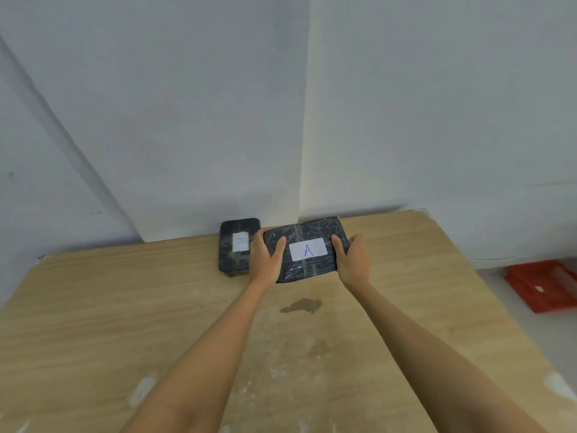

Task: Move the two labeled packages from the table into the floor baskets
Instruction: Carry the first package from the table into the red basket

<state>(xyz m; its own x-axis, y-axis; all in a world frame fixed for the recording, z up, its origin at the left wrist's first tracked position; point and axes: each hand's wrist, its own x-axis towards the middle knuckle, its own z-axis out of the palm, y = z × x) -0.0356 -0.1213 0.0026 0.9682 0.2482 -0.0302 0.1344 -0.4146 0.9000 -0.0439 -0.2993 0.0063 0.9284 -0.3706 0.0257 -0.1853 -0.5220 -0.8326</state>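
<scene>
Left hand (265,260) and right hand (352,260) clasp package A (307,250) at its ends, apparently on the worktop (125,307). Second package (239,245) lies beside it; label unreadable.

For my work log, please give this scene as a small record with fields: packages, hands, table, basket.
package A: dark plastic-wrapped flat package with white label "A", at the table's far edge
second package: smaller dark wrapped package with white label, left of it, untouched
left hand: grips package A's left end
right hand: grips its right end
table: light wooden tabletop, stained
basket: red plastic crate, on the floor at right
</scene>
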